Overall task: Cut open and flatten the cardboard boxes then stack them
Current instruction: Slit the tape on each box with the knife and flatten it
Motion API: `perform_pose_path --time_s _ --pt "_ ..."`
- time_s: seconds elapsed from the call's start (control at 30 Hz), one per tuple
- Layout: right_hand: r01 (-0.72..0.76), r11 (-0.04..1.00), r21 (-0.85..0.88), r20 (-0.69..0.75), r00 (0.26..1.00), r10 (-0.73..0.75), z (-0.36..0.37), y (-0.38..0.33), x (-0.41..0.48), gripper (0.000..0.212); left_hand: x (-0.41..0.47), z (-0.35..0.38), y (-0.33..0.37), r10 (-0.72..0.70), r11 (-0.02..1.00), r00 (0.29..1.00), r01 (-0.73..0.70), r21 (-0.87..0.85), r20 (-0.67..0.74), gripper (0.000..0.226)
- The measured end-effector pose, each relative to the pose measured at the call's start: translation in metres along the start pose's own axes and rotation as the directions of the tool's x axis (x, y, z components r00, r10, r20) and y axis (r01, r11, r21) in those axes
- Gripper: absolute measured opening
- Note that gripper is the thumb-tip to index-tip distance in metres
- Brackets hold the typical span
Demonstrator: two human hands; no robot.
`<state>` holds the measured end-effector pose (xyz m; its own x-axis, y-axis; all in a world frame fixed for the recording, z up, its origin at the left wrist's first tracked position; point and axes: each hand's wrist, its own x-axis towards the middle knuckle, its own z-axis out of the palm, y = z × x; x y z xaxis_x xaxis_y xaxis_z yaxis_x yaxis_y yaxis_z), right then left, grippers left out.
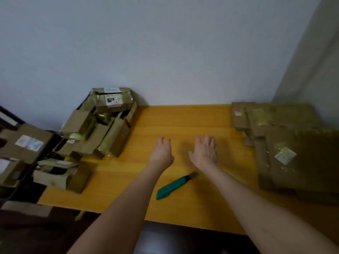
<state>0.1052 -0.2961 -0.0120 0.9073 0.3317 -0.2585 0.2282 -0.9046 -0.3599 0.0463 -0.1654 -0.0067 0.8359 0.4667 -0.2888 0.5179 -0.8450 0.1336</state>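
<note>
Cardboard boxes [102, 125] that are not flat yet sit in a messy heap at the left of the frame, on the far left part of the yellow table [183, 120]. The flat boxes [297, 149] lie in a stack at the right. Our left hand [162, 153] and our right hand [205, 153] hover over the middle of the table with fingers spread, holding nothing. The green knife [174, 186] lies just below them, and no hand touches it.

We think the next job is to fetch one box. It is best to take a top one, so the heap does not tumble, and to set it in the bare middle, away from the knife. We should lift the knife by its green handle, dark tip pointing away.

The boxes are brown and bent, with shiny tape [108, 140] and white labels [111, 100]. The table top is smooth wood with fine lines. The knife is long and thin.
</note>
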Motion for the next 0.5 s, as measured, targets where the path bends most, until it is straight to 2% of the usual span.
perform_pose_path --time_s 0.3,0.5 --pt "0.055 0.998 0.015 0.018 0.998 -0.056 0.085 -0.191 -0.027 0.061 -0.009 -0.038 -0.205 0.032 0.999 0.994 -0.036 -0.039 -0.101 0.058" --pt "0.089 0.996 0.027 0.025 0.996 -0.09 0.109 -0.274 -0.014 0.063 0.018 -0.062 -0.28 0.002 0.992 0.99 -0.02 -0.128 -0.138 0.053"
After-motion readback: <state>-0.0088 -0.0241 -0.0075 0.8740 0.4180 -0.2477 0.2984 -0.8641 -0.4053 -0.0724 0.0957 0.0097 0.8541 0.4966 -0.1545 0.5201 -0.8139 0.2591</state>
